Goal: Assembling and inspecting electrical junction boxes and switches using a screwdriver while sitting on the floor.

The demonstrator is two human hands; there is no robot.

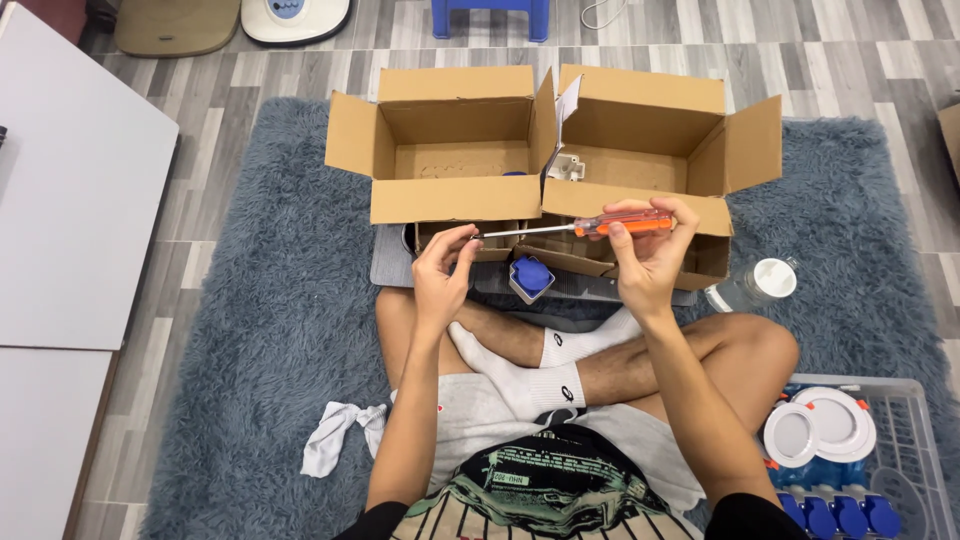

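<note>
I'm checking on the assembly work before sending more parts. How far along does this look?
Done, apparently: one white part lies in the right cardboard box. In hand: the right hand holds an orange-handled screwdriver, its tip at something tiny pinched in the left hand; a blue-and-white part sits by the feet. Left: blue parts and white round lights wait in the clear basket.

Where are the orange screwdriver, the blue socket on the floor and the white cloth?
orange screwdriver (632,226): head view, on the orange handle.
blue socket (531,274): head view, on its blue cover.
white cloth (335,432): head view, on the crumpled middle.
</note>
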